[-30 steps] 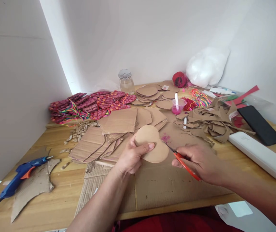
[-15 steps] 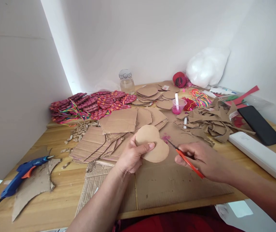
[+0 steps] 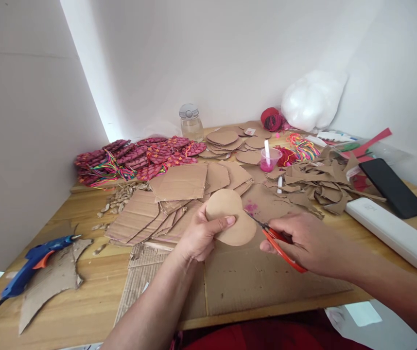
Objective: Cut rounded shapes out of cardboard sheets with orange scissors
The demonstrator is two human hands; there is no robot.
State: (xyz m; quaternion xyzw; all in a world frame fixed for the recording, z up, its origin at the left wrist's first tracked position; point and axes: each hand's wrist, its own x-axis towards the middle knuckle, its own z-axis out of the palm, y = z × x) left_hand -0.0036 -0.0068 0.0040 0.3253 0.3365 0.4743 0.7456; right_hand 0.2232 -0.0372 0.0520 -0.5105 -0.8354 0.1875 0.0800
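My left hand (image 3: 203, 233) grips a heart-shaped cardboard piece (image 3: 226, 204), thumb on top and the other fingers mostly hidden beneath it. Orange-handled scissors (image 3: 279, 248) are in my right hand (image 3: 299, 238), with fingers through the handles. Their dark tips meet the right edge of the heart, at the notch between its two lobes. Under both hands lies a large flat sheet of cardboard (image 3: 259, 282), marked with a pink stain near the scissor tips.
Stacked cardboard pieces (image 3: 179, 182) lie behind my left hand. A blue glue gun (image 3: 35, 262) rests at left on a cardboard scrap. Right of me are cardboard offcuts (image 3: 314, 180), a black phone (image 3: 392, 187) and a long white device (image 3: 390, 236). A cup of pink liquid (image 3: 269, 159) stands farther back.
The scissors have moved left, bringing their tips to the heart's notch, and their handles have spread apart. My left hand and the heart have barely shifted.
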